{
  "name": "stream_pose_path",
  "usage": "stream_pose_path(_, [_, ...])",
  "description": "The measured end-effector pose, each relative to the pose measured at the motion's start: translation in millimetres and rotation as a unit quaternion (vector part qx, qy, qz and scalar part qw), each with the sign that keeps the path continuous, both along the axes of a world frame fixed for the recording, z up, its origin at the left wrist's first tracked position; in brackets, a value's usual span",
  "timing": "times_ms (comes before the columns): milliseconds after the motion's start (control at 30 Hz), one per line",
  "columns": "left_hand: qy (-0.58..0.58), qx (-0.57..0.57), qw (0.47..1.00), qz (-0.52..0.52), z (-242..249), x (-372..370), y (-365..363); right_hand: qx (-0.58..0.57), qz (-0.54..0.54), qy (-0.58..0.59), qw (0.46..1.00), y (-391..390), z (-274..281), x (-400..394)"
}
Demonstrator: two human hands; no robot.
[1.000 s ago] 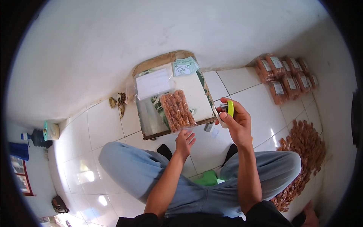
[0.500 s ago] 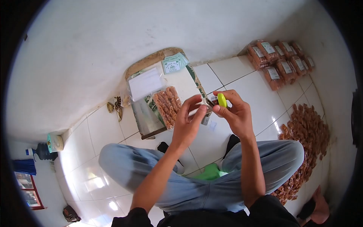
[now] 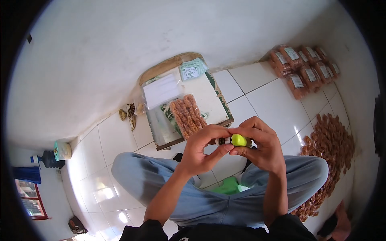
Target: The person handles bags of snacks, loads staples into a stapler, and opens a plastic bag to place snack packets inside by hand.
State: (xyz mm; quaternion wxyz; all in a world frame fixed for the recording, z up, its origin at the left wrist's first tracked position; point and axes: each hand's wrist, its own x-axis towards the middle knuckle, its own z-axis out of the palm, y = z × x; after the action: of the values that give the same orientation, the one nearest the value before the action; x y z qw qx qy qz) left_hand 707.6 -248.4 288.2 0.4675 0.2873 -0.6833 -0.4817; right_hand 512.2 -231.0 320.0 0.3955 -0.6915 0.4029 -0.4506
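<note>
Between my two hands, in front of my lap, is a small lime-green and dark stapler [image 3: 239,140], partly covered by fingers. My right hand [image 3: 261,144] is closed around its green end. My left hand [image 3: 203,148] pinches the dark and whitish end, which its fingers partly hide. Just beyond my left hand, a clear bag of brown, knobbly snack sticks [image 3: 187,116] lies on a low table [image 3: 209,98]. Flat clear bags with a white sheet [image 3: 161,90] and a stack of green printed labels [image 3: 193,70] are also on it.
Labelled snack packs [image 3: 309,74] are stacked by the wall at back right. A large heap of small brown packets [image 3: 327,144] covers the floor at right. Between my legs lies a green plastic item [image 3: 227,186]. A tub [image 3: 62,150] stands at far left.
Both hands have come down toward my lap and closer together. The stapler has turned, and the white item seen at my left fingers is mostly hidden.
</note>
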Motion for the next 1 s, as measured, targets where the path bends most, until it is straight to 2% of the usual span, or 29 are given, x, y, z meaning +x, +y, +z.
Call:
stream_pose_path(100, [0.057,-0.049,0.996,0.049,3,-4,5,-0.009,0.01,-0.049,0.999,1,-1,9])
stream_pose_path(133, [0.055,-0.048,0.996,0.051,4,-1,5,-0.035,0.008,-0.061,0.998,0,-2,13])
stream_pose_path(200, [0.023,-0.129,0.99,0.058,6,3,4,-0.06,0.006,-0.074,0.995,1,-5,20])
stream_pose_path(267, [0.063,-0.1,0.991,0.068,0,7,3,-0.049,-0.001,-0.272,0.961,1,-9,25])
stream_pose_path(300, [0.104,-0.07,0.989,0.077,-3,8,3,-0.063,-0.009,-0.308,0.949,-1,-9,23])
stream_pose_path(400, [0.119,-0.075,0.989,0.048,-3,17,3,-0.068,-0.004,-0.25,0.966,-2,-4,14])
stream_pose_path(467, [0.135,-0.081,0.986,0.045,-2,14,1,-0.092,0.0,-0.246,0.965,-3,-1,13])
stream_pose_path(533, [0.151,-0.082,0.984,0.039,0,14,2,-0.142,-0.017,-0.189,0.971,-1,1,9])
stream_pose_path(600, [0.117,-0.105,0.985,0.065,3,13,3,-0.156,-0.019,-0.213,0.964,-3,0,11])
stream_pose_path(800, [0.125,-0.124,0.982,0.063,2,14,-1,-0.17,-0.006,-0.241,0.956,-2,0,10])
stream_pose_path(867, [0.155,-0.099,0.981,0.064,-5,15,-1,-0.12,0.008,-0.347,0.93,-1,-7,12])
stream_pose_path(900, [0.186,-0.074,0.978,0.065,-7,15,0,-0.121,0.008,-0.348,0.93,-1,-10,15])
stream_pose_path(933, [0.185,-0.076,0.978,0.064,-7,14,0,-0.074,0.026,-0.448,0.891,-2,-14,20])
stream_pose_path(967, [0.234,-0.028,0.97,0.055,-7,13,0,-0.026,0.045,-0.542,0.839,-3,-17,25])
stream_pose_path(1000, [0.283,0.02,0.958,0.046,-6,11,1,-0.027,0.046,-0.543,0.838,-2,-19,32])
